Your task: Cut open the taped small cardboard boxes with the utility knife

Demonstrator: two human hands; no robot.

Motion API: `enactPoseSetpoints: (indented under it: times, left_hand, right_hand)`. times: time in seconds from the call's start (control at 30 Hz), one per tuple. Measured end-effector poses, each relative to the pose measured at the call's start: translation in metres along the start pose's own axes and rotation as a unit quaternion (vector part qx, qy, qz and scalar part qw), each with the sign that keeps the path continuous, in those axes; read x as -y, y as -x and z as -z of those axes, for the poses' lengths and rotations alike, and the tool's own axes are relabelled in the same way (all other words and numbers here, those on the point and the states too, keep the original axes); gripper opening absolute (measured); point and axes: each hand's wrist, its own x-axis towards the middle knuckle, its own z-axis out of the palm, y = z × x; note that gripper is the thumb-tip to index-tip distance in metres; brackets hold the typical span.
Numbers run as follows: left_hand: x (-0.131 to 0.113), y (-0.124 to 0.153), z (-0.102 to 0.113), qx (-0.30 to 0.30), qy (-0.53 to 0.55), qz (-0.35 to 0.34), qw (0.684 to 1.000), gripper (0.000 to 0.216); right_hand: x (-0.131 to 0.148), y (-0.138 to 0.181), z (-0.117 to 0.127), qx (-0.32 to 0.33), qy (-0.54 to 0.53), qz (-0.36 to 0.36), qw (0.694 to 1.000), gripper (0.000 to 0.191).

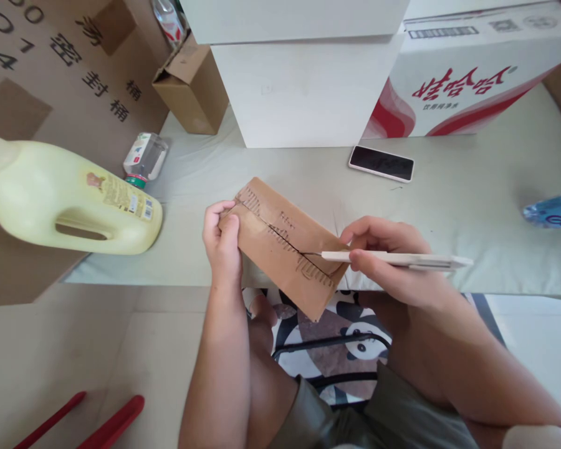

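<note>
A brown cardboard piece [280, 249] with scored lines and a long cut hangs over the near edge of a pale table [472, 199]. My left hand [222, 240] pinches the piece's left end, fingers closed on it. My right hand [383, 259] grips a white utility knife [397, 258] like a pen. The knife's thin blade tip lies in the cut near the cardboard's right side.
A yellow jug [70, 206] lies at the left edge beside a small plastic bottle [144, 159]. A phone [381, 163], white boxes [303, 87], a red-and-white carton [467, 81] and an open brown box [191, 84] sit behind. A blue water bottle [551, 211] lies at right. Red handles [112, 427] rest on the floor.
</note>
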Motion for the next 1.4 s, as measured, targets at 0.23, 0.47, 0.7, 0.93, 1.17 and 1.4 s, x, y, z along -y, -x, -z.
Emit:
enactPoseSetpoints:
  times: [0.23,0.47,0.7,0.93,1.17,1.4]
  left_hand:
    - [0.002,0.0,0.002,0.003,-0.019,0.007,1.0,0.028]
    - [0.0,0.0,0.0,-0.008,-0.004,0.01,1.0,0.027]
    - [0.0,0.0,-0.001,-0.011,-0.004,0.006,1.0,0.027]
    - [0.001,0.0,0.0,-0.002,-0.01,0.007,1.0,0.027]
    - [0.001,-0.001,0.001,0.001,-0.027,0.013,1.0,0.029]
    - [0.004,-0.002,0.002,-0.005,-0.015,0.007,1.0,0.026]
  right_hand:
    - [0.005,0.001,0.003,0.018,-0.036,-0.004,0.999,0.01]
    - [0.0,-0.002,0.01,0.049,0.008,0.126,0.991,0.013]
    - [-0.005,0.003,0.01,0.134,0.026,0.14,0.981,0.022]
    - [0.001,0.004,0.012,0.152,0.015,0.16,0.975,0.023]
    - [-0.018,0.003,0.014,-0.052,-0.103,0.156,0.981,0.015]
    - [-0.073,-0.023,0.007,-0.197,0.151,-0.038,0.968,0.013]
